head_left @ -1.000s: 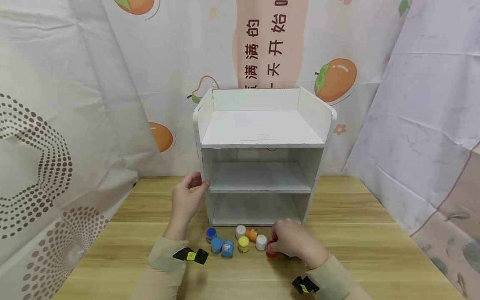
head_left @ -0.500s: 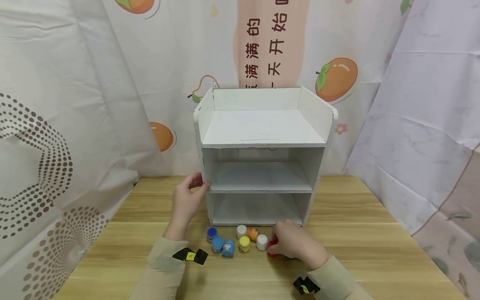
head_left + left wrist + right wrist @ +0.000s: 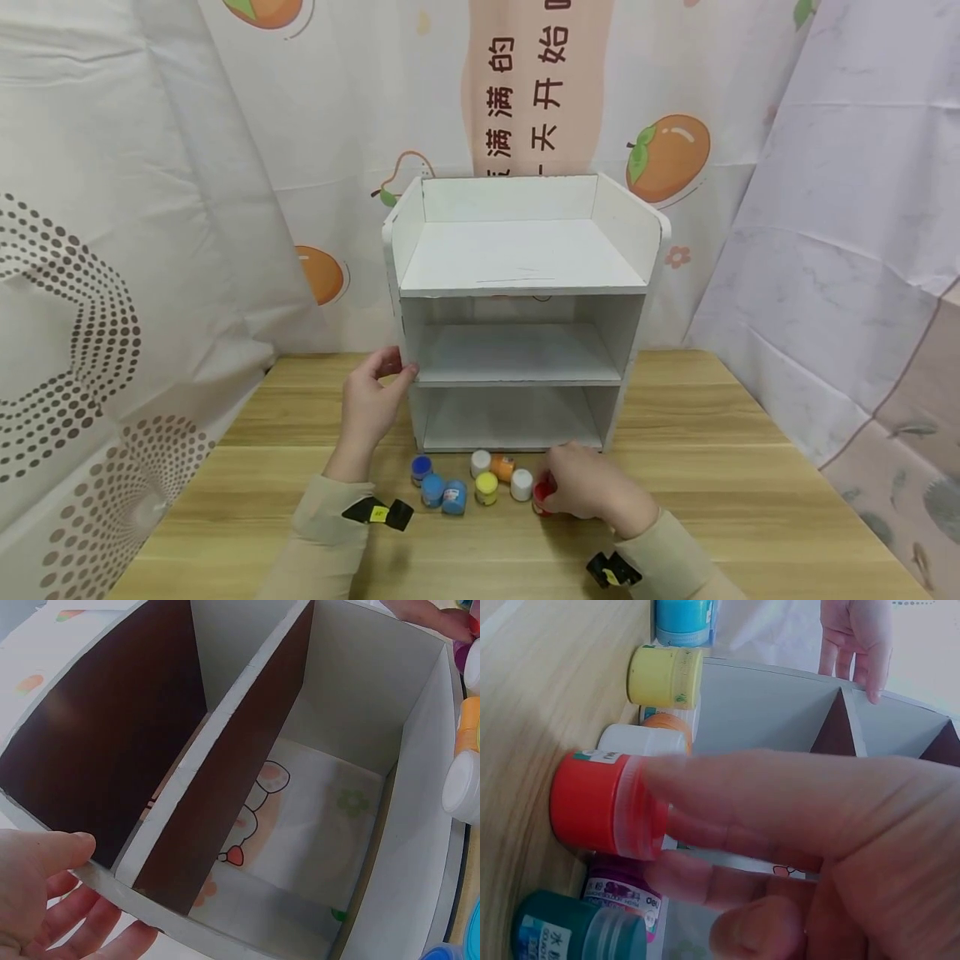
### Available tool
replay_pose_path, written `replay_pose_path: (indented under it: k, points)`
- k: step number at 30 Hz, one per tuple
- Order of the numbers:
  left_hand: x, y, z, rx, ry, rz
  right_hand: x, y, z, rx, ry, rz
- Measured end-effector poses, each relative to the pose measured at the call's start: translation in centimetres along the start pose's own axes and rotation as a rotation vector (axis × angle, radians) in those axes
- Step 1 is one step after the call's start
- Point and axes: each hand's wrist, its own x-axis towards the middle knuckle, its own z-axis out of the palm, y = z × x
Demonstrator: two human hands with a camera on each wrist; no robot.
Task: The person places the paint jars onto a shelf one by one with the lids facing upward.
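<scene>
My left hand (image 3: 371, 400) holds the left side panel of a white shelf unit (image 3: 521, 254), thumb at the front edge and fingers on the outer side. At the unit's front right, my right hand (image 3: 588, 487) pinches a red paint jar (image 3: 592, 802) around its lid, thumb on one side and fingers on the other. The jar is close over the wooden table. In the right wrist view a purple paint jar (image 3: 622, 889) and a teal paint jar (image 3: 577, 930) stand beside it; the right hand hides both in the head view.
Left of the red jar are a white jar (image 3: 521, 485), a yellow jar (image 3: 486, 488), an orange jar (image 3: 502, 467) lying on its side and another white jar (image 3: 481, 463). Farther left sit a dark blue jar (image 3: 422, 470) and two lighter blue jars (image 3: 453, 497). A printed curtain (image 3: 337, 125) hangs behind.
My right hand has shifted slightly at the red jar, and the dark jar edge that showed under it a second ago is now covered. The left hand keeps its place on the panel.
</scene>
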Motion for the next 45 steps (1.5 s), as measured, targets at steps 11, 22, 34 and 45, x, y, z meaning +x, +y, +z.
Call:
replay_pose_path:
  k: [11,22,34,45]
  points:
    - [-0.05,-0.14,-0.06,-0.005,-0.006,0.005,-0.12,-0.27,0.03,0.001,0.039,0.016]
    - [-0.16,-0.09,-0.01,-0.01,-0.012,0.0,-0.07,0.14,-0.01,-0.012,-0.024,-0.041]
    - [-0.12,-0.18,-0.08,-0.012,-0.01,0.008,-0.27,0.66,-0.35,-0.036,-0.041,-0.086]
    - [-0.04,0.01,-0.1,-0.01,-0.012,0.004,-0.31,0.09,-0.16,-0.087,0.009,-0.012]
